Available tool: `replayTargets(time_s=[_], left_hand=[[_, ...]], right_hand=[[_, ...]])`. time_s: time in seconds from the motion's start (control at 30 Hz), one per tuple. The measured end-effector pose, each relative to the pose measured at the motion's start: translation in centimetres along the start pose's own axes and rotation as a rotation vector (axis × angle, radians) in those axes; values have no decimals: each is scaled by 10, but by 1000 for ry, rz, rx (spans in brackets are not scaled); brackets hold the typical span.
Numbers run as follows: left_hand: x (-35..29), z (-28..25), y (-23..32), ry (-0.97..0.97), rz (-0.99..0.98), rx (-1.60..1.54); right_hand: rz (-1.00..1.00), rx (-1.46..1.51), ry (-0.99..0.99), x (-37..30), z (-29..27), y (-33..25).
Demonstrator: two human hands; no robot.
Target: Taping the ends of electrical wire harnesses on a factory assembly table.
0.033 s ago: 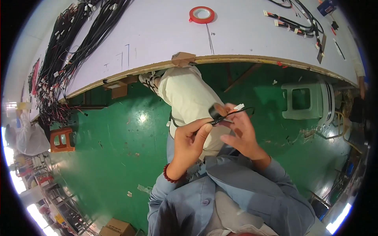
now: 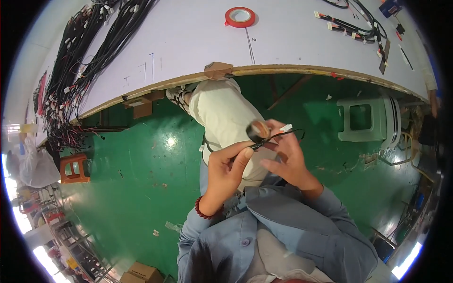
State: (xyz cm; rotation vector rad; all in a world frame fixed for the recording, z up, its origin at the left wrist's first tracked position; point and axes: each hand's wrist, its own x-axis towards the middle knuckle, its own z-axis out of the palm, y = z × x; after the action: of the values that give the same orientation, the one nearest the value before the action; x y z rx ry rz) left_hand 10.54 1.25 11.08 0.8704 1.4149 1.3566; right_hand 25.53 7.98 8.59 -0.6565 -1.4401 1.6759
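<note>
My left hand (image 2: 228,173) pinches a thin black cable (image 2: 255,145) between thumb and forefinger, above my lap. A small white connector (image 2: 286,128) sits at the cable's right end, beside a loose black end. Against the cable stands a roll of black tape (image 2: 255,132), tilted so that its brown core shows. The fingers of my right hand (image 2: 293,162) reach behind the cable to the roll's right edge, while its thumb sticks out apart. These fingers are slightly smeared, and their contact with the roll is partly hidden.
Ahead is a white table (image 2: 188,42) bearing a red tape roll (image 2: 239,17), a thick pile of black cables (image 2: 80,52) at left and several cable bundles (image 2: 351,30) at right. An orange stool (image 2: 74,168) and a pale stool (image 2: 361,121) stand on the green floor (image 2: 137,203).
The roll of black tape has shifted slightly left and turned, showing more of its core. My right thumb has moved slightly left; my left hand keeps its pinch on the cable.
</note>
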Motion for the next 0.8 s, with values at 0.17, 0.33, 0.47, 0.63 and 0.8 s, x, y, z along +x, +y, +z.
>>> replayTargets(time_s=[0.17, 0.33, 0.47, 0.63, 0.8], left_hand=[[-1, -5, 3, -35, -7, -61], [-3, -6, 8, -25, -47, -58], [5, 2, 0, 146, 239, 275], [14, 3, -18, 254, 837, 857], [9, 10, -19, 142, 639, 758]], right_hand=[[-41, 280, -54, 16, 1, 4], [-44, -104, -160, 11, -14, 16], [9, -370, -162, -7, -13, 10], [320, -278, -106, 3, -6, -44], [496, 246, 7, 37, 0, -52]])
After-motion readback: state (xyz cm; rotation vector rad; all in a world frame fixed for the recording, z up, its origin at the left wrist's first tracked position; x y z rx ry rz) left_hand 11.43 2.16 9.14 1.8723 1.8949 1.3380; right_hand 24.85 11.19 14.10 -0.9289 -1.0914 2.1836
